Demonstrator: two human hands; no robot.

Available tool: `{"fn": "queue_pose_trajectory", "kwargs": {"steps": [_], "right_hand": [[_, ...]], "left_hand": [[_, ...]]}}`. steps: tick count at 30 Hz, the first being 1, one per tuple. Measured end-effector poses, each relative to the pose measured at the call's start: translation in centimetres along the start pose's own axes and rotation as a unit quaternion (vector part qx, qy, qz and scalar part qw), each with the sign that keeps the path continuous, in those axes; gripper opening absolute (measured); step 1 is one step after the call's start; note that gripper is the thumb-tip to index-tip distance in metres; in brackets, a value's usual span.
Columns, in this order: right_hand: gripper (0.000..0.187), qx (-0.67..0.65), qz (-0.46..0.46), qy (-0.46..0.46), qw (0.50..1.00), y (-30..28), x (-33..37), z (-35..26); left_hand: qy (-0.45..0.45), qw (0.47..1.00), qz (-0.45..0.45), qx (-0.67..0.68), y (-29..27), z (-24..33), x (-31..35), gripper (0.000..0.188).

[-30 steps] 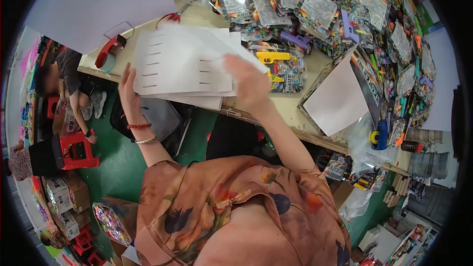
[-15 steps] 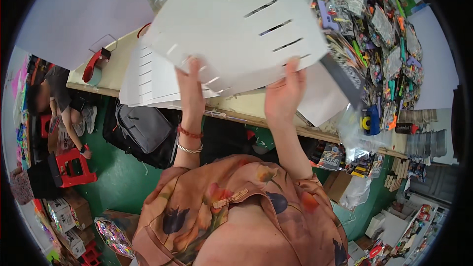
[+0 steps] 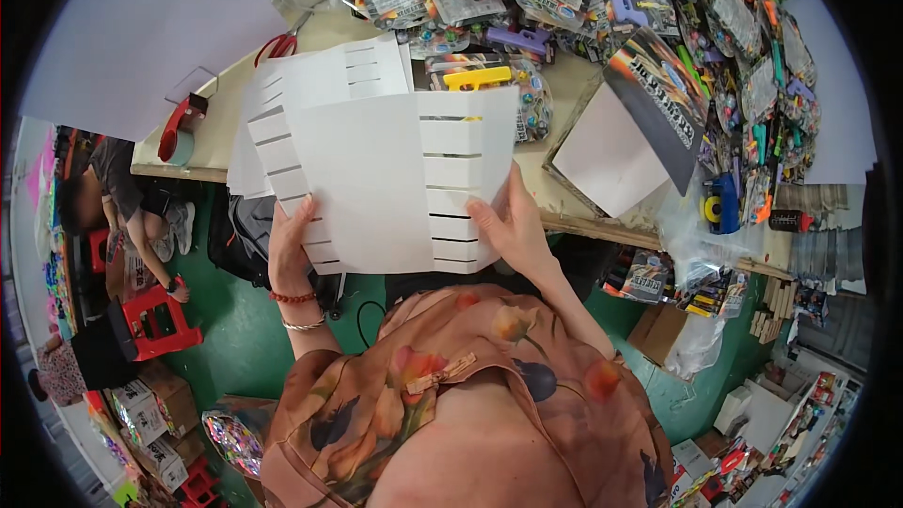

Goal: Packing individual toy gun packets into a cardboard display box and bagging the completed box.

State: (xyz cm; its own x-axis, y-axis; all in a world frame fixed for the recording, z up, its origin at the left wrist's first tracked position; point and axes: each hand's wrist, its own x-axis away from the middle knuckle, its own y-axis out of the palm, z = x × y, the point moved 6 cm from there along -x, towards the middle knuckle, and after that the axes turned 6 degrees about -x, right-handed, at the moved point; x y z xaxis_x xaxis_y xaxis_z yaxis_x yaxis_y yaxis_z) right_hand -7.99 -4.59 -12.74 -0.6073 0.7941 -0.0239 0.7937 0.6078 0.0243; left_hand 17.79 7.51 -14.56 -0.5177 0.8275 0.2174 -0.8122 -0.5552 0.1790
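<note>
hands: left [image 3: 290, 243], right [image 3: 505, 226] pinching slotted white card [image 3: 395, 179] | fingertips hidden behind

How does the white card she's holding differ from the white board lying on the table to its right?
The slotted white card is held up in the air by the left hand and right hand; the plain white board lies flat on the table. The card has rows of cut slots near its edges, while the board's face shows none. The card looks larger in this view. Both are white, flat and roughly rectangular.
</note>
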Motion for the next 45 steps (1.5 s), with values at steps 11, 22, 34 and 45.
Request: {"fn": "queue_pose_trajectory", "kwargs": {"steps": [11, 22, 34, 45], "right_hand": [[0.091, 0.106, 0.226, -0.119, 0.961, -4.4, 2.4, -0.8], [0.066, 0.457, 0.176, -0.009, 0.872, -6.9, 7.1, 1.2], [0.035, 0.393, 0.442, 0.029, 0.806, -20.6, 10.8, -3.1], [0.046, 0.38, 0.413, -0.274, 0.781, -31.0, 5.0, -2.9]], "left_hand": [[0.127, 0.972, 0.005, -0.197, 10.6, -0.5, -2.0, 0.058], [0.131, 0.97, -0.057, -0.198, 14.1, -4.1, -2.7, 0.027], [0.184, 0.887, -0.319, -0.279, 31.3, -2.8, -2.2, 0.036], [0.459, 0.817, -0.285, -0.199, 47.6, -8.7, -8.0, 0.02]]}}
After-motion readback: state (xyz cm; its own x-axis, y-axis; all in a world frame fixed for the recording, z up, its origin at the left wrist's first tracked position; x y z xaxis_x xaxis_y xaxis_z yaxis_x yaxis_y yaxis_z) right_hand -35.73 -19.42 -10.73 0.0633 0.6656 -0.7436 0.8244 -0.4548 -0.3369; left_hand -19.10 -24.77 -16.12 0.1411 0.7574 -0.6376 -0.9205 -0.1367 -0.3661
